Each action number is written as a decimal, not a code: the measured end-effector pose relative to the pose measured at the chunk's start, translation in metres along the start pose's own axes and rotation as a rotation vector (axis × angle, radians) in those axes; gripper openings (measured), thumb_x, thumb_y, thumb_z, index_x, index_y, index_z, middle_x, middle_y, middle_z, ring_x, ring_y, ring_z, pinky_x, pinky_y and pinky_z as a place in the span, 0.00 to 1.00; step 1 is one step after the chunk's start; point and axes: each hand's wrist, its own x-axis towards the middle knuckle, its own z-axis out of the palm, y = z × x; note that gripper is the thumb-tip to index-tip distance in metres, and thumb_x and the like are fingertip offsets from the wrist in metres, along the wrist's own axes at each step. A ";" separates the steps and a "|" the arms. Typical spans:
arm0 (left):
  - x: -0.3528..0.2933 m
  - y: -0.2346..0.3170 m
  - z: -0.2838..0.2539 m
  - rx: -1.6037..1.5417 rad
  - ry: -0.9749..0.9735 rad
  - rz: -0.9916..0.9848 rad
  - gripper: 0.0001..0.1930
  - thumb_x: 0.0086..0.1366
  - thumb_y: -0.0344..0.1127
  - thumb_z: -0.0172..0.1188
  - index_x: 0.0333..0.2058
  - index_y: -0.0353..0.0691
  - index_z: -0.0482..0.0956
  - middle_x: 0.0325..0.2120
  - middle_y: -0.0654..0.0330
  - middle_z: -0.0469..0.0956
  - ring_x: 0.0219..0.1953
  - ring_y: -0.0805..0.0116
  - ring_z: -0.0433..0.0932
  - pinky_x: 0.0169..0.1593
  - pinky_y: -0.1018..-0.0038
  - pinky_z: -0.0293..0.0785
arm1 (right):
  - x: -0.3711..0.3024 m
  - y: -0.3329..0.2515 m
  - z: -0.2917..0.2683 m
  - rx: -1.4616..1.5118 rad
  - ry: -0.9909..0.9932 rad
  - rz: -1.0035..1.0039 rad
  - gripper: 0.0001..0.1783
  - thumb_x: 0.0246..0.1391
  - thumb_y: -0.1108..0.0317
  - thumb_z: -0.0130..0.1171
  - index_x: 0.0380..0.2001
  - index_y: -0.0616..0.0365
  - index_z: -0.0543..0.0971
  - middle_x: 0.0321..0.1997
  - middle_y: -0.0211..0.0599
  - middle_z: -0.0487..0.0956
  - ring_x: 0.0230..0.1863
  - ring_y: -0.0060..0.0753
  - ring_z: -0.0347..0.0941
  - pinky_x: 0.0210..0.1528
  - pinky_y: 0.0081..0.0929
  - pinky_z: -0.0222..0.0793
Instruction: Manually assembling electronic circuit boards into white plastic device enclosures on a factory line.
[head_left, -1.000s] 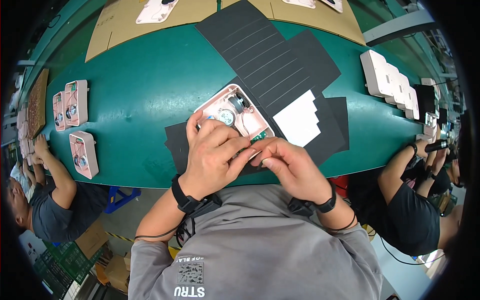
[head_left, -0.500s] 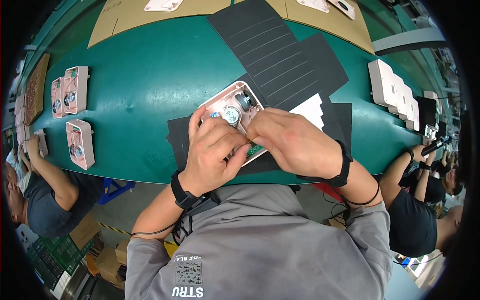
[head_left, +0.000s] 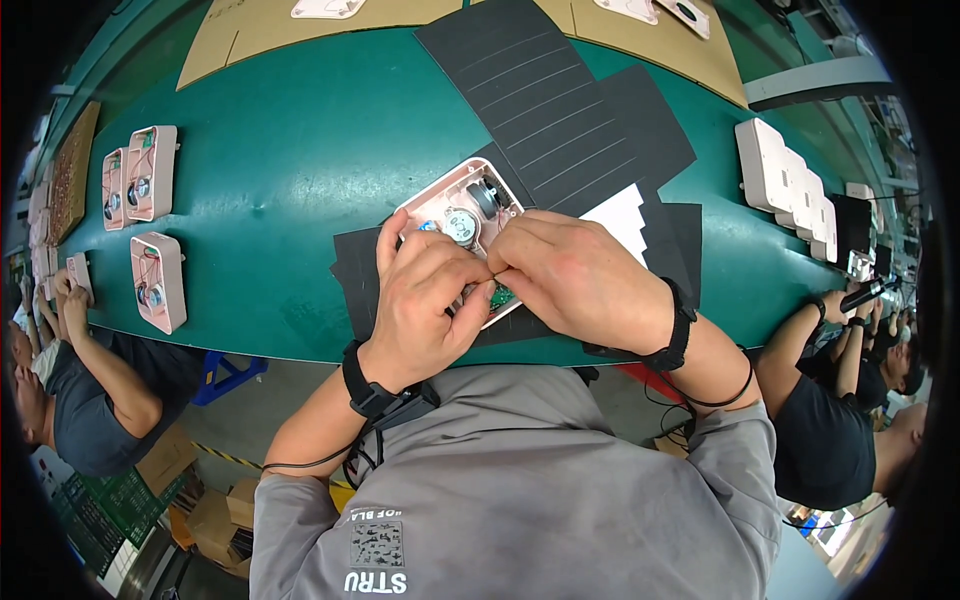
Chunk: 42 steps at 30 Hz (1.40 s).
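A pale pink plastic housing (head_left: 440,186) lies tilted on the table in front of me. Inside it are a round silver part (head_left: 460,228), a dark round speaker-like part (head_left: 486,198) and a green circuit board (head_left: 502,296). My left hand (head_left: 425,295) rests over the housing's left side, its thumb and forefinger pinched above the board. My right hand (head_left: 580,275) comes in from the right, fingertips closed and meeting the left fingertips. Whatever is between the fingertips is too small and covered to make out.
Black foam sheets (head_left: 545,110) and a white stepped sheet (head_left: 620,222) lie beside and under the housing. Similar open housings (head_left: 158,282) stand at the left; white-pink cases (head_left: 765,165) line up at the right. Brown cardboard (head_left: 400,18) covers the far edge. Co-workers (head_left: 110,400) sit on both sides.
My right fingertips have shifted slightly up and left, closer to the left ones. The housing has barely moved. At the left, a co-worker's hands have moved at a small case.
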 end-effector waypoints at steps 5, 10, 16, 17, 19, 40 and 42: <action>0.003 0.006 -0.003 -0.037 -0.020 -0.033 0.06 0.54 0.30 0.74 0.29 0.44 0.84 0.30 0.67 0.83 0.41 0.64 0.80 0.73 0.46 0.53 | 0.000 0.003 0.003 0.002 0.073 -0.054 0.10 0.55 0.77 0.67 0.39 0.59 0.78 0.36 0.39 0.81 0.38 0.49 0.80 0.39 0.41 0.77; 0.000 0.001 0.003 -0.012 0.024 -0.020 0.07 0.53 0.30 0.75 0.28 0.45 0.84 0.29 0.68 0.83 0.40 0.65 0.80 0.73 0.46 0.53 | -0.003 0.000 0.008 0.145 0.101 0.108 0.10 0.53 0.78 0.67 0.38 0.59 0.78 0.36 0.38 0.82 0.33 0.45 0.80 0.34 0.38 0.77; -0.001 0.004 0.008 0.081 0.099 -0.019 0.08 0.52 0.30 0.77 0.28 0.45 0.85 0.29 0.69 0.82 0.41 0.66 0.81 0.73 0.43 0.54 | -0.004 0.000 0.008 -0.001 0.118 0.159 0.08 0.52 0.78 0.68 0.35 0.59 0.79 0.35 0.38 0.82 0.31 0.43 0.80 0.33 0.36 0.77; -0.002 0.005 0.007 0.128 0.115 -0.010 0.08 0.52 0.30 0.77 0.28 0.45 0.85 0.29 0.69 0.82 0.41 0.66 0.82 0.72 0.43 0.55 | -0.005 0.001 0.007 -0.043 0.117 0.128 0.08 0.52 0.78 0.68 0.35 0.59 0.80 0.34 0.38 0.82 0.32 0.43 0.80 0.34 0.36 0.77; -0.002 0.007 0.007 0.176 0.129 0.001 0.09 0.52 0.30 0.78 0.28 0.46 0.85 0.29 0.69 0.82 0.41 0.66 0.82 0.72 0.42 0.55 | -0.007 0.003 0.007 -0.063 0.127 0.082 0.08 0.51 0.78 0.68 0.35 0.59 0.80 0.35 0.38 0.81 0.33 0.44 0.80 0.35 0.36 0.77; 0.000 0.014 0.012 0.140 0.129 -0.040 0.09 0.53 0.27 0.74 0.33 0.43 0.84 0.30 0.65 0.82 0.41 0.63 0.81 0.69 0.46 0.60 | -0.014 0.006 0.017 -0.157 0.161 -0.047 0.11 0.53 0.78 0.65 0.40 0.58 0.79 0.41 0.39 0.81 0.43 0.46 0.82 0.36 0.38 0.79; 0.000 0.014 0.011 0.123 0.106 -0.049 0.08 0.53 0.28 0.73 0.32 0.43 0.84 0.29 0.65 0.81 0.40 0.62 0.81 0.69 0.47 0.59 | -0.014 0.006 0.019 -0.168 0.164 -0.057 0.11 0.53 0.78 0.65 0.40 0.58 0.79 0.42 0.39 0.81 0.43 0.46 0.82 0.36 0.38 0.79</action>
